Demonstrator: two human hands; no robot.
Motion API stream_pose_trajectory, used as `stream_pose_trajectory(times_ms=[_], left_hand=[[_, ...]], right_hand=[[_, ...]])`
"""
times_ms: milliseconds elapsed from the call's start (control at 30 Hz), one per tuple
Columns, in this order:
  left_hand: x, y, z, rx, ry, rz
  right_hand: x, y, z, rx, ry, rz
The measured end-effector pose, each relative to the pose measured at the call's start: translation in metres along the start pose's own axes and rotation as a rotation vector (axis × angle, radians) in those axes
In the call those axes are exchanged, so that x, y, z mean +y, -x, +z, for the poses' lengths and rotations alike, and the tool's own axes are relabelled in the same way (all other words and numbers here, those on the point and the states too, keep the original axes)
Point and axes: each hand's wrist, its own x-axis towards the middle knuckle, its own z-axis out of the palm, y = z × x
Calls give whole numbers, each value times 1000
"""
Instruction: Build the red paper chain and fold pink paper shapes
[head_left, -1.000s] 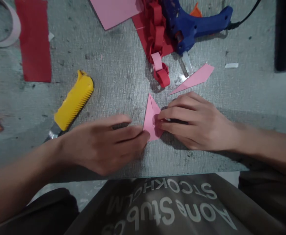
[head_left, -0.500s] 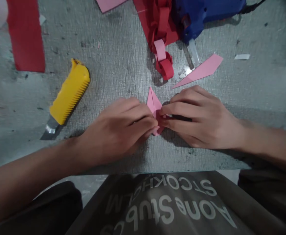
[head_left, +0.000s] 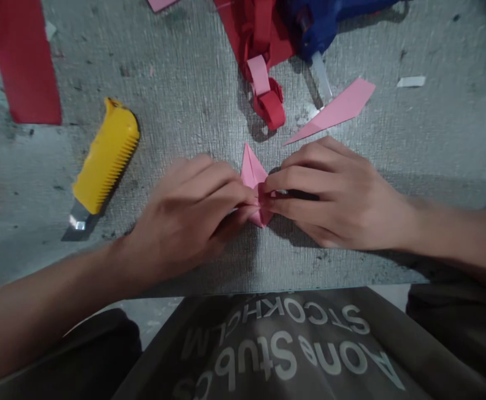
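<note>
A small folded piece of pink paper (head_left: 253,168) lies on the grey table, its narrow point facing away from me. My left hand (head_left: 196,214) pinches its lower part from the left, thumb and forefinger together. From the right, my right hand (head_left: 336,197) grips the same paper with its fingertips, which touch or nearly touch those of the left. The fingers partly hide the paper's middle. Just beyond my right hand lies a flat pink paper piece (head_left: 338,111) with a long tapering point.
A yellow cutter (head_left: 106,158) with its blade end toward me lies at the left, near a red paper strip (head_left: 28,66). Farther back are a red and pink paper chain (head_left: 271,108) and a blue glue gun (head_left: 320,28). The table's edge (head_left: 226,295) is close to me.
The view has shifted slightly, so the table items appear farther left and a little higher. My left fingertips have shifted a little on the folded pink paper. Both hands remain on it.
</note>
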Motion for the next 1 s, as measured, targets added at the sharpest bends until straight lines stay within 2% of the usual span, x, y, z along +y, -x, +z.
stream_pose_trajectory(times_ms=[167,333,533,1000], left_hand=[[2,3,-3,-31,-95,9],[5,7,-8,21,-196,153],[7,10,-13,29,-325,243],[6,7,-11,59,-350,316]], right_hand=[[1,0,-1,-24,-5,20],[0,-1,-2,-31,2,33],[0,-2,-2,-16,-14,33],[2,-1,2,56,-40,1]])
